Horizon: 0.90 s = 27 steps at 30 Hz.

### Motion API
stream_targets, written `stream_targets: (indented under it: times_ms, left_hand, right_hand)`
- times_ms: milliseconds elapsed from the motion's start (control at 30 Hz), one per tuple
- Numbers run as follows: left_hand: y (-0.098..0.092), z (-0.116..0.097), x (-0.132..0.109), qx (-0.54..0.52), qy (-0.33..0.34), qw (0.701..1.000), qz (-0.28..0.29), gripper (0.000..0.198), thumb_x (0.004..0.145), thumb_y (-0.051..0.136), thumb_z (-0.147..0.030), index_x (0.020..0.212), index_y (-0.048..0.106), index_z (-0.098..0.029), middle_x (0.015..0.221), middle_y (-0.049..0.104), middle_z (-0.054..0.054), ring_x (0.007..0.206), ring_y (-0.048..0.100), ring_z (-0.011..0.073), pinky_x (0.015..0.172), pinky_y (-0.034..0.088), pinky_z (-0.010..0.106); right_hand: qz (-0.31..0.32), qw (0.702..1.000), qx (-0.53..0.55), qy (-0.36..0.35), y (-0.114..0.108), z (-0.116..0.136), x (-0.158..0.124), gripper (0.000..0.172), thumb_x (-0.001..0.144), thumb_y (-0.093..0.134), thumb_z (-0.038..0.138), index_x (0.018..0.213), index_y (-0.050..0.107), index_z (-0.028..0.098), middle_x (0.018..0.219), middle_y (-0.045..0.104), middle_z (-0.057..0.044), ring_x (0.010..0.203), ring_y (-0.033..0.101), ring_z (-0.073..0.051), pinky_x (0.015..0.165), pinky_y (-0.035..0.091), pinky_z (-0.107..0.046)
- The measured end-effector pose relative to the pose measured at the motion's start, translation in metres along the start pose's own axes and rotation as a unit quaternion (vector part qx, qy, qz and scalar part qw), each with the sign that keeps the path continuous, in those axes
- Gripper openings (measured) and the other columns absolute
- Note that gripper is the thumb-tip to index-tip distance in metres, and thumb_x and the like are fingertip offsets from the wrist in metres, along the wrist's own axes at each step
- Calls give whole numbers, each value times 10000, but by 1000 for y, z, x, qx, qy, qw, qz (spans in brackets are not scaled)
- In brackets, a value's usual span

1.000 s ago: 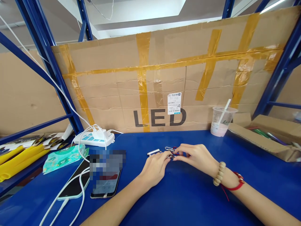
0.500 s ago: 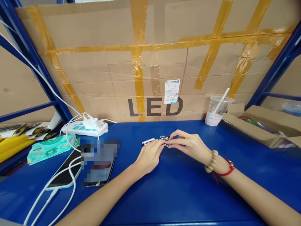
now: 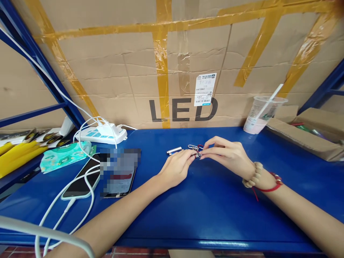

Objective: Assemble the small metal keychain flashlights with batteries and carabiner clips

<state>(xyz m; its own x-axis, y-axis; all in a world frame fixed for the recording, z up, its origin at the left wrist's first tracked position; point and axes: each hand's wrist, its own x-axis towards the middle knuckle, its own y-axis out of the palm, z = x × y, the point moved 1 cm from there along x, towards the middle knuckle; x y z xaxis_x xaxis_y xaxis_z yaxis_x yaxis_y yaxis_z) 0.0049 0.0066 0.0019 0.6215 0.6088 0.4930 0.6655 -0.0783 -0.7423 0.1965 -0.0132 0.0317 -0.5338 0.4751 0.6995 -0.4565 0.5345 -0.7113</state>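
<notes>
The tabletop [image 3: 204, 211] is blue, the cardboard [image 3: 107, 79] tan with crossing amber tape [image 3: 160, 71] and black letters [image 3: 180, 109]; the held metal piece [image 3: 198, 155] is silver, the bead bracelet [image 3: 252, 175] cream, the cord bracelet [image 3: 271, 189] red

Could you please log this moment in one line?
left hand: fingertips at small shiny metal piece | right hand: fingertips at same piece | nearby: silver metal cylinder

A taped cardboard panel [image 3: 107, 71] lettered "LED" rises behind a blue table [image 3: 215, 211]. Far left sits a power strip [image 3: 88, 135]; nearer lie a mint-green packet [image 3: 63, 157], a dark phone [image 3: 80, 182] with a white cable [image 3: 70, 204] and, to its right, a pixelated phone [image 3: 122, 175]. Far right, a clear cup [image 3: 254, 123] with a straw [image 3: 270, 101] stands beside an open cardboard box [image 3: 306, 139].
</notes>
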Motion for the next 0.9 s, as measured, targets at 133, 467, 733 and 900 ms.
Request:
stream_targets:
  times_ms: [133,467,733,900]
  left_hand:
    - [0,0,-1,3,2,1000,4,240,933,326,-196,1088,509,-182,1016,642,46,953,599,161,849,459,268]
    - [-3,-3,-2,22,-15,1000,6,256,940,311,-200,1112,501,-194,1076,636,35,993,596,158,863,468,269]
    - [0,-1,-1,24,8,1000,-4,264,941,311,-203,1133,492,-189,1137,617,43,1016,588,161,872,467,273]
    - [1,-2,-1,39,21,999,-2,253,939,312,-202,1100,504,-174,1121,625,51,1000,595,169,861,470,277]
  right_hand:
    - [9,1000,8,4,3,-2,-2,274,903,461,351,827,707,257,874,653,-9,629,589,-58,556,440,-157]
    - [4,998,50,24,8,-1,-1,298,911,434,355,837,695,233,878,654,-32,721,626,-104,681,506,-206]
    - [0,999,39,19,5,-1,-1,251,887,482,368,837,692,239,872,656,-23,712,625,-102,643,496,-195]
    - [12,1000,-4,-10,0,-1,1,262,889,477,386,826,681,234,853,662,-7,658,616,-78,557,456,-174]
